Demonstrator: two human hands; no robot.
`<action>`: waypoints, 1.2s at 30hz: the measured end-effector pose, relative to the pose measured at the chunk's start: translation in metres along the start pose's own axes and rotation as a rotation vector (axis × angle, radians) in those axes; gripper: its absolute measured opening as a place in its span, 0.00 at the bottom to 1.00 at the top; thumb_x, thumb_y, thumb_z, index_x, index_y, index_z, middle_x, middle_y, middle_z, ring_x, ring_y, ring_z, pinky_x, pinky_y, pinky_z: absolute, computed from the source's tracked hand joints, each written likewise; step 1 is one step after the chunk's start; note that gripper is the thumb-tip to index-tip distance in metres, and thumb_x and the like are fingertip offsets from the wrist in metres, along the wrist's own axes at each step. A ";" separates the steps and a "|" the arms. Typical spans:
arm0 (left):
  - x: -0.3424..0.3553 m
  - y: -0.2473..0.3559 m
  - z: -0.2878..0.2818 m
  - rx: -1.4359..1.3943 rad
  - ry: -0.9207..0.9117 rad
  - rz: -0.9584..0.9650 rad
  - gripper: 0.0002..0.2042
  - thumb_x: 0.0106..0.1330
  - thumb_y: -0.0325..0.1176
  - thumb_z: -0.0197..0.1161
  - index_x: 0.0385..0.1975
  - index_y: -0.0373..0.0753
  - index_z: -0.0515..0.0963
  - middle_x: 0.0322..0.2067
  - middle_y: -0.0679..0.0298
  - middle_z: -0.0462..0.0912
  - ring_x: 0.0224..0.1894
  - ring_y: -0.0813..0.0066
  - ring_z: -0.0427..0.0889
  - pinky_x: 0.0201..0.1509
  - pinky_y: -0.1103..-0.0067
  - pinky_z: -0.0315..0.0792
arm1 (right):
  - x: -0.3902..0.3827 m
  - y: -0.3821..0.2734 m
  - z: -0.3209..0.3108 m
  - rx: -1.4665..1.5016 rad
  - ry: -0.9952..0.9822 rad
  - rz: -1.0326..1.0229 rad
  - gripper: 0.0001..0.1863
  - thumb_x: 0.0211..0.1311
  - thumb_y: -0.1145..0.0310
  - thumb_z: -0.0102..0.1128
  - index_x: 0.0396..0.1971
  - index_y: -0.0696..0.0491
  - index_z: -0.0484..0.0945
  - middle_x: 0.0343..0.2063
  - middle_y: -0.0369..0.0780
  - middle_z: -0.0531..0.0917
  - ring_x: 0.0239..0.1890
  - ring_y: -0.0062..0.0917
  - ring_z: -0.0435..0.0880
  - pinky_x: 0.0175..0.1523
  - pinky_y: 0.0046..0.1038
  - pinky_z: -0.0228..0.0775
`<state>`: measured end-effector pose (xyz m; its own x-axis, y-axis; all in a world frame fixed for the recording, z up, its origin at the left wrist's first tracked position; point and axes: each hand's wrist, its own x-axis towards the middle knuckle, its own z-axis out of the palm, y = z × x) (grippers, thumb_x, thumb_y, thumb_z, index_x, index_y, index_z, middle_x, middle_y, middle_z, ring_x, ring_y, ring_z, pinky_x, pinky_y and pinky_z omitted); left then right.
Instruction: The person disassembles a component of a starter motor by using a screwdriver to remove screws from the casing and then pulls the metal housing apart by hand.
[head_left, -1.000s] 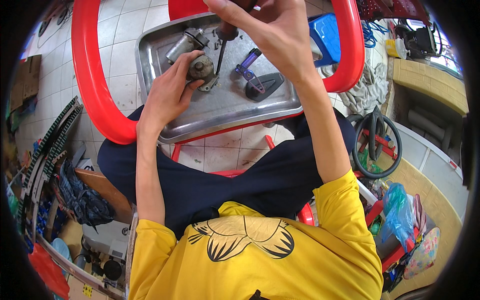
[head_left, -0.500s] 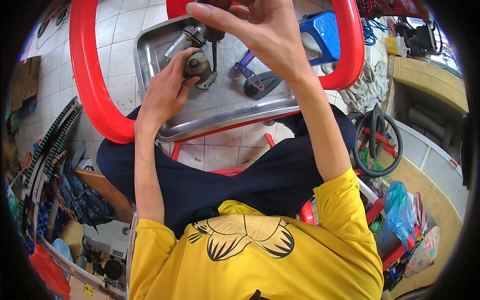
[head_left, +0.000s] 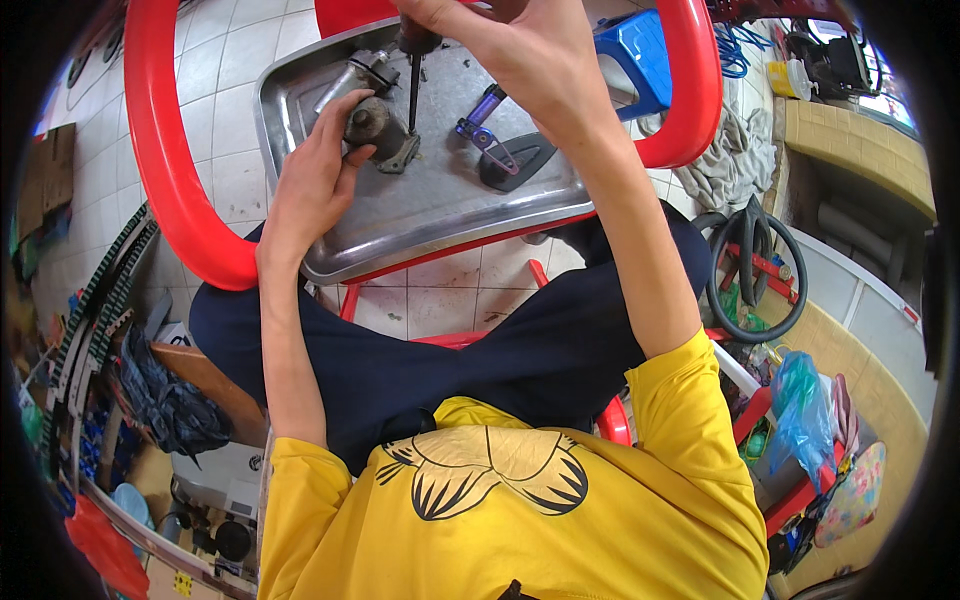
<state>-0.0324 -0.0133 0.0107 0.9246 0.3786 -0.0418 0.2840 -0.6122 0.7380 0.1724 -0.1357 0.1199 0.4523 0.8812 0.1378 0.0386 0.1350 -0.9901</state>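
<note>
A dull grey cylindrical metal motor part (head_left: pixel 378 128) with a flange lies in a shallow steel tray (head_left: pixel 440 232). My left hand (head_left: pixel 318 175) is closed round its left side, thumb and fingers apart across the body. At the top edge, my right hand (head_left: pixel 535 65) grips the dark handle of a screwdriver (head_left: pixel 414 95). The screwdriver stands nearly upright, its long shaft reaching down to the flange side of the part; the exact contact of the tip cannot be made out. Behind the part is a shinier silver metal piece (head_left: pixel 350 80).
In the tray's right half lie a purple-handled tool (head_left: pixel 480 118) and a black flat oval piece (head_left: pixel 518 165). Red chair arms (head_left: pixel 165 150) curve round the tray. A blue stool (head_left: pixel 640 60) stands beyond, with grey cloth (head_left: pixel 725 165) to the right.
The tray, part and both hands sit slightly farther left and up in the picture. The screwdriver stays upright at the part, and both grips are kept.
</note>
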 end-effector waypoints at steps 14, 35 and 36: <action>0.001 -0.003 0.003 0.027 0.057 0.103 0.28 0.69 0.22 0.62 0.68 0.44 0.64 0.61 0.48 0.76 0.53 0.36 0.79 0.51 0.55 0.77 | 0.004 0.001 -0.005 0.051 -0.033 -0.015 0.26 0.73 0.63 0.65 0.63 0.59 0.68 0.53 0.44 0.80 0.56 0.27 0.82 0.62 0.30 0.76; 0.000 0.003 0.005 0.050 0.059 0.085 0.27 0.69 0.25 0.63 0.68 0.45 0.65 0.61 0.53 0.76 0.56 0.39 0.79 0.54 0.56 0.77 | 0.000 0.001 -0.007 -0.092 -0.206 -0.231 0.29 0.75 0.60 0.62 0.67 0.59 0.64 0.53 0.50 0.81 0.57 0.34 0.83 0.63 0.35 0.76; -0.001 0.003 0.005 0.049 0.061 0.086 0.27 0.69 0.25 0.63 0.68 0.45 0.65 0.61 0.53 0.76 0.56 0.39 0.79 0.54 0.56 0.77 | -0.006 0.007 0.004 -0.200 -0.147 -0.309 0.30 0.75 0.60 0.63 0.67 0.58 0.63 0.52 0.50 0.82 0.56 0.33 0.84 0.63 0.35 0.76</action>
<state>-0.0309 -0.0189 0.0092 0.9292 0.3643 0.0626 0.2181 -0.6769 0.7030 0.1666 -0.1386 0.1125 0.2608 0.8700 0.4184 0.3320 0.3261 -0.8851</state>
